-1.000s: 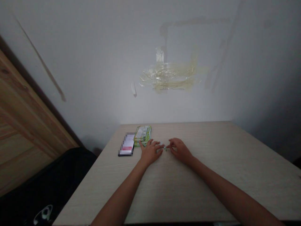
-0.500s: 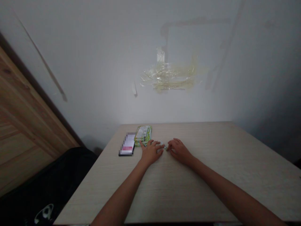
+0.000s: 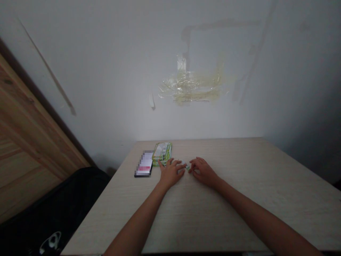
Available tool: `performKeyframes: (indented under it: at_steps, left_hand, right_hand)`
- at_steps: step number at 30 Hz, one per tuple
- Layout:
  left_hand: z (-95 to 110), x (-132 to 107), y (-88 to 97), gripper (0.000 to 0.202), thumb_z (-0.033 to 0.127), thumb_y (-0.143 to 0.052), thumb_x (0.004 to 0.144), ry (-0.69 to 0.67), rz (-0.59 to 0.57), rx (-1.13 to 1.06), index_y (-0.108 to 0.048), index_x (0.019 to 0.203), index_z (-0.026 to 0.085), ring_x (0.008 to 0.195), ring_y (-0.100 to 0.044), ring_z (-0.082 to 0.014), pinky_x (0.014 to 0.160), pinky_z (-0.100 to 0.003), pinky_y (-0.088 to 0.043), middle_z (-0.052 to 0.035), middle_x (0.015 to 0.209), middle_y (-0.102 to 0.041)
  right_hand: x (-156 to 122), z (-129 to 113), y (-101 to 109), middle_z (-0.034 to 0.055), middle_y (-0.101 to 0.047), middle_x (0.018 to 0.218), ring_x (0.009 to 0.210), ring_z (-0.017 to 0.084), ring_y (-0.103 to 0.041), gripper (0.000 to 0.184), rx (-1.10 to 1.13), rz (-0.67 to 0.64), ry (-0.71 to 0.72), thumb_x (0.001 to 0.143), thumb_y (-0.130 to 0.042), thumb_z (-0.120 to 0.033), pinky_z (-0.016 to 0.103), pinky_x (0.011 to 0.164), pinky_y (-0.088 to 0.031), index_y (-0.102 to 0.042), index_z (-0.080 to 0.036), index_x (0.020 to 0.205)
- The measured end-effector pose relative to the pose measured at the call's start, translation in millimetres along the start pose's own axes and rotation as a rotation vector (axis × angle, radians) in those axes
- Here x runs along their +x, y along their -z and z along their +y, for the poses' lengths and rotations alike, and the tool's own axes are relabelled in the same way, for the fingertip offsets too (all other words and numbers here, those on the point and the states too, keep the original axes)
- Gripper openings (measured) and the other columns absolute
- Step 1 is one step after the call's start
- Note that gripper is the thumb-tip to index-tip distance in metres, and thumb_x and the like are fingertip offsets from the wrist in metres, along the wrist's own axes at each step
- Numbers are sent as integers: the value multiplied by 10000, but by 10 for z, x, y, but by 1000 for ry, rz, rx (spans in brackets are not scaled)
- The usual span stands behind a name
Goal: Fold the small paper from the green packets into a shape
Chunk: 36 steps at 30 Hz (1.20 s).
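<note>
A small flat packet (image 3: 188, 166), white and green, lies on the table between my hands. Most of it is covered by fingers, so I cannot tell its kind. My left hand (image 3: 171, 172) rests palm down over its left part, fingers spread, with the fingertips near the packet. Bent fingers of my right hand (image 3: 204, 172) pinch the packet's right end. Just beyond my left hand sits a stack of green and white plastic-wrapped packs (image 3: 162, 152), close to the left fingertips.
A phone (image 3: 144, 165) with a blurred-out screen lies left of the packs. The pale wooden table (image 3: 239, 156) meets a white wall with old tape (image 3: 197, 85) on it. At the left are a wooden panel (image 3: 23, 142) and a black bag (image 3: 61, 199).
My right fingers have shifted very slightly, and a bit more of the packet's green end shows between the hands. My left hand stays in place.
</note>
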<state>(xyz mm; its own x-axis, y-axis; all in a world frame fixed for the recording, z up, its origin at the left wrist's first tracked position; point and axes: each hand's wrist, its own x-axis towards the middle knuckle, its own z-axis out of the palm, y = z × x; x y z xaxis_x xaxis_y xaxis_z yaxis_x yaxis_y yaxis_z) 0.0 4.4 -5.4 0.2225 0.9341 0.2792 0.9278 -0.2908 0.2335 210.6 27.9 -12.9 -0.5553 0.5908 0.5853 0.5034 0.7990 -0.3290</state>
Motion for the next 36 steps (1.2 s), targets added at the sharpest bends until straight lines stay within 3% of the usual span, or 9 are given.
performKeyframes:
  at_steps: [4,13,22,36]
  left_hand:
    - [-16,-4,-22,305,492,-513,883,2,1,-8,-571,1175,559,1342,-322,-314,1003,-772,140,91,1332,-583]
    - [-15,-4,-23,309,495,-496,887,0,-7,18,-572,1178,564,1348,-317,-348,1018,-784,73,82,1351,-570]
    - [1,5,-17,318,498,-504,884,18,-23,29,-563,1191,561,1356,-303,-331,1022,-771,102,96,1376,-549]
    - [-4,16,-19,279,522,-481,889,-10,-12,-14,-615,1134,538,1356,-328,-325,1034,-750,104,88,1330,-596]
  right_hand:
    - [-18,42,-19,55,-654,963,1038,213,-596,192,-1,69,-59,794,-577,-104,462,1059,-373,-568,-206,956]
    - [-6,36,-72,78,-668,1019,1126,221,-576,115,-187,35,-46,828,-574,-117,462,1075,-370,-572,-205,903]
    - [20,34,-122,117,-672,1062,1172,231,-555,74,-358,52,-58,893,-530,-163,506,1088,-341,-586,-187,934]
    - [13,36,-25,69,-649,992,1077,223,-588,149,-46,27,-49,812,-569,-114,493,1066,-358,-547,-210,923]
